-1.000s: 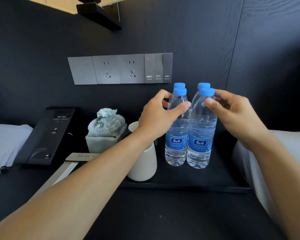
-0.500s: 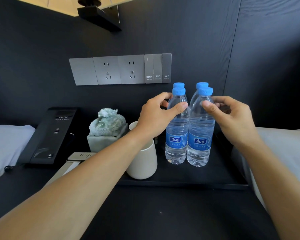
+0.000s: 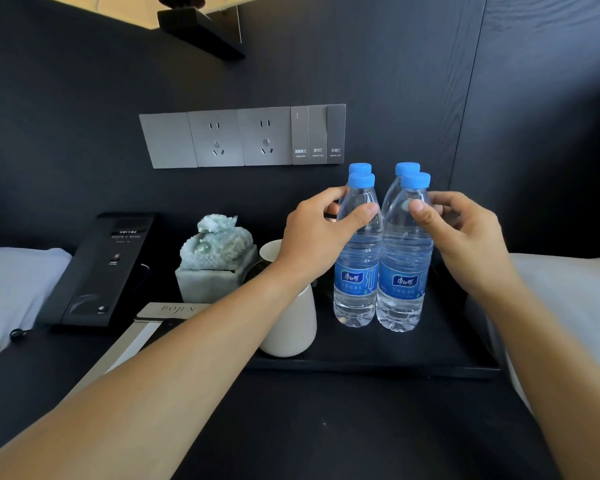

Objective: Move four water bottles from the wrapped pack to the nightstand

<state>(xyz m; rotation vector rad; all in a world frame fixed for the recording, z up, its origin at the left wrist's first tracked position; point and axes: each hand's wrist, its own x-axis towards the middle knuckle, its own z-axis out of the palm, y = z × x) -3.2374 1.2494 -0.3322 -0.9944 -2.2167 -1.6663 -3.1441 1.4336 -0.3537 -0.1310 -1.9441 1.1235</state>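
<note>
Dark wall panelling backs a black nightstand (image 3: 291, 427), where a shallow black tray (image 3: 378, 370) carries a white cup (image 3: 291, 327) and four water bottles (image 3: 355, 271) standing upright in a tight two-by-two cluster. Left hand (image 3: 321, 233) and right hand (image 3: 465, 233) each pinch a front bottle's shoulder. Full, they look fairly heavy, smooth and thin-walled; gripping below the cap seems safest.

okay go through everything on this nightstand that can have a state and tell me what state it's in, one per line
Front left bottle: upright on tray, capped, gripped by left hand.
Front right bottle: upright, capped, gripped by right hand.
Two rear bottles: upright, capped, mostly hidden.
White cup: upright on black tray.
Wall sockets: nothing plugged in.
Phone: handset resting on the base.
</note>
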